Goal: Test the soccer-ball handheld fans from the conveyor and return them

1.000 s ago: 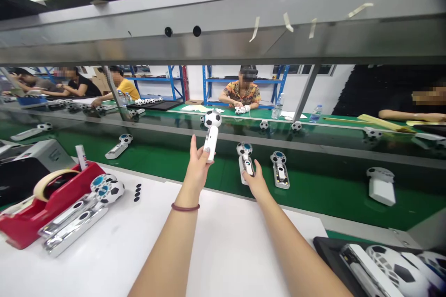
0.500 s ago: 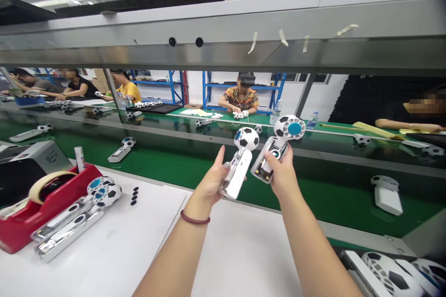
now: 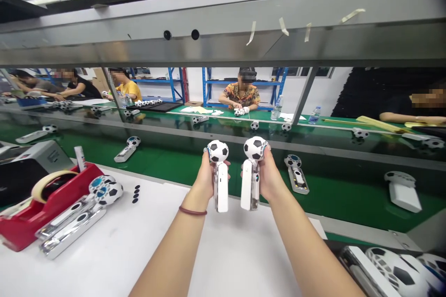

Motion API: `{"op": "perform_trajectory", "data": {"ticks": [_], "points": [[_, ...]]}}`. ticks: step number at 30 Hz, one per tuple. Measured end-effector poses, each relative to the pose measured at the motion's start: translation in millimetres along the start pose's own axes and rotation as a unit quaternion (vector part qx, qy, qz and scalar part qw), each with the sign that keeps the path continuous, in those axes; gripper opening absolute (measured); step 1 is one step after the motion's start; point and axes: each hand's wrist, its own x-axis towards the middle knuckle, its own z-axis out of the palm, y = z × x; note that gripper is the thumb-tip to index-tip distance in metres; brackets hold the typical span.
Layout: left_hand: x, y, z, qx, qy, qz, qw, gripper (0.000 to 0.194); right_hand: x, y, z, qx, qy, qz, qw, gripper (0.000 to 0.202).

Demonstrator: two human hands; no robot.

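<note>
My left hand (image 3: 205, 174) is closed round a white football-headed device (image 3: 221, 188), its patterned ball upright above a white handle. In my right hand (image 3: 270, 171) is a second football-headed device (image 3: 248, 185), also upright, with a clear casing along its side. The two devices are side by side with a gap between them, above the front edge of the white work surface (image 3: 240, 250). Two more such devices (image 3: 71, 232) lie at the left beside a red tape dispenser (image 3: 80, 195), near several black dots (image 3: 135, 194) on the white surface.
Beyond my hands runs a green conveyor belt (image 3: 167, 162) carrying scattered devices, one (image 3: 298, 178) right of my right hand. More devices (image 3: 393, 269) sit in a dark tray at lower right. A grey shelf beam (image 3: 216, 51) crosses above. A person (image 3: 240, 95) works opposite.
Both devices have been turned and lowered, now upright with their white handles facing me. Another device now shows on the belt to the right of my right hand.
</note>
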Motion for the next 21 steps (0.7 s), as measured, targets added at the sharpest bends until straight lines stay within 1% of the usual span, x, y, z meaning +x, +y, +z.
{"op": "perform_trajectory", "data": {"ticks": [3, 5, 7, 8, 10, 11, 14, 16, 19, 21], "points": [[2.6, 4.7, -6.1, 0.033, 0.060, 0.063, 0.996, 0.064, 2.3, 12.7, 1.9, -0.008, 0.063, -0.051, 0.997, 0.053], [2.0, 12.4, -12.8, 0.046, 0.115, 0.119, 0.985, 0.061, 4.3, 22.7, 2.8, -0.014, 0.079, -0.096, 0.992, 0.056], [-0.4, 19.9, -22.3, 0.036, 0.157, 0.179, 0.971, 0.060, 6.6, 34.3, 2.5, -0.028, 0.059, -0.134, 0.989, 0.058], [-2.3, 21.9, -28.0, 0.034, 0.163, 0.208, 0.964, 0.060, 7.8, 40.7, 1.9, -0.043, 0.039, -0.149, 0.987, 0.058], [-7.2, 20.7, -40.4, 0.071, 0.151, 0.255, 0.952, 0.056, 9.4, 54.4, -0.7, -0.084, -0.008, -0.170, 0.982, 0.056], [-10.2, 17.2, -46.7, 0.104, 0.140, 0.265, 0.948, 0.052, 9.7, 61.2, -2.5, -0.103, -0.028, -0.175, 0.979, 0.055], [-20.2, -1.2, -65.6, 0.183, 0.120, 0.255, 0.942, 0.035, 8.2, 78.5, -9.6, -0.140, -0.067, -0.166, 0.974, 0.053], [-26.0, -14.9, -78.7, 0.197, 0.105, 0.229, 0.948, 0.033, 6.6, 86.7, -14.9, -0.157, -0.085, -0.140, 0.974, 0.050], [-31.6, -29.8, -97.0, 0.204, 0.049, 0.138, 0.968, 0.042, 6.2, 96.0, -21.3, -0.180, -0.090, -0.082, 0.976, 0.039], [-33.9, -36.2, -104.8, 0.193, 0.013, 0.080, 0.978, 0.040, 7.3, 101.8, -23.3, -0.173, -0.077, -0.042, 0.981, 0.035]]}}
